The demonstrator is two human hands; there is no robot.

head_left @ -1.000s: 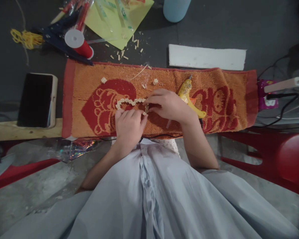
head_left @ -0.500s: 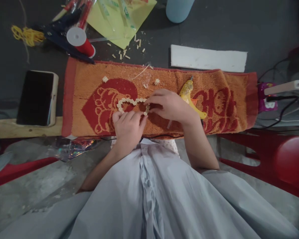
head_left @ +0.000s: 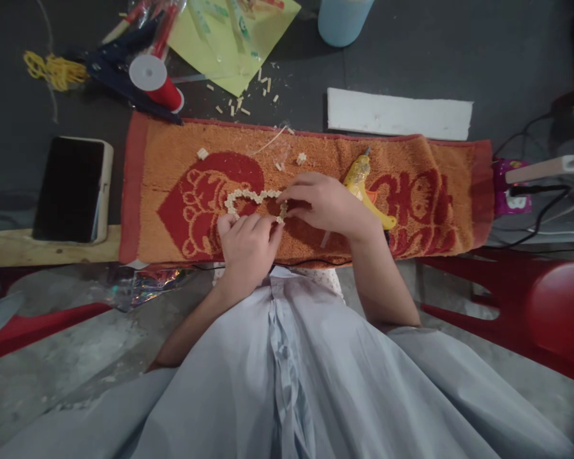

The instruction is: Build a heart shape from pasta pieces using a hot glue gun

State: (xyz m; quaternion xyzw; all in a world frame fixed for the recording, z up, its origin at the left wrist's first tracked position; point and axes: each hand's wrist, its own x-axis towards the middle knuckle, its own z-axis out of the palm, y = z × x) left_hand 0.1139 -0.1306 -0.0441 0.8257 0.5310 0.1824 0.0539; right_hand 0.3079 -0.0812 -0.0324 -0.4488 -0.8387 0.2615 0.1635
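A heart-shaped outline of small pale pieces [head_left: 259,196] lies on an orange and red towel [head_left: 172,137]. My left hand [head_left: 249,245] is closed on its lower left edge, fingertips hiding part of it. From the right, my right hand [head_left: 318,201] pinches the outline's right side with thumb and fingers. A yellow glue gun [head_left: 358,175] rests on the towel just beyond my right hand. Two small pale clusters sit above the heart, one at the left [head_left: 202,153] and one nearer the middle [head_left: 301,158].
Behind the towel are a white strip [head_left: 399,113], a light blue cup [head_left: 343,22], a yellow sheet [head_left: 272,29], scattered pale bits [head_left: 240,102] and a red spool [head_left: 167,95]. A phone [head_left: 68,189] lies at the left. Red chairs flank me, one at the right [head_left: 511,299].
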